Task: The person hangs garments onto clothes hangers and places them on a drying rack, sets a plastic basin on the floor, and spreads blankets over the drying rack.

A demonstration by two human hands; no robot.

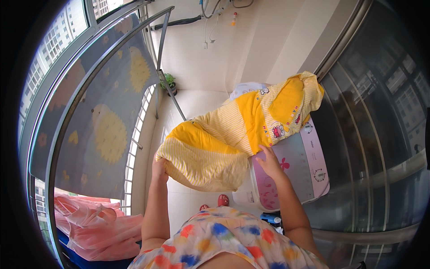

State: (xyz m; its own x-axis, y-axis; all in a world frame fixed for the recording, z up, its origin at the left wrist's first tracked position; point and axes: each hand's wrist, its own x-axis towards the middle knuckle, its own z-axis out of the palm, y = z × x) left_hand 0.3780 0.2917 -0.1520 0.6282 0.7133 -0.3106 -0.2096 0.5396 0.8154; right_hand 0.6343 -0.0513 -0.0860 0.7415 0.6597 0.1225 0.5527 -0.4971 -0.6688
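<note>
A yellow and white striped padded quilt (221, 126) with cartoon prints stretches in front of me. Its far right end is draped over a Haier washing machine (292, 168) with a pink floral lid; the near left part hangs in the air above the floor. My left hand (160, 169) grips the quilt's left edge, its fingertips hidden by the cloth. At the quilt's lower edge, above the washer lid, my right hand (269, 163) has its fingers apart. The fingertips meet the yellow cloth in the picture, but whether they press on it is unclear.
On the left, a metal drying rack (72, 111) carries a grey hedgehog-print cloth (100, 154) beside the window. Pink fabric (100, 228) lies below it. A potted plant (169, 82) stands in the far corner. Dark glass door panels (373, 134) line the right.
</note>
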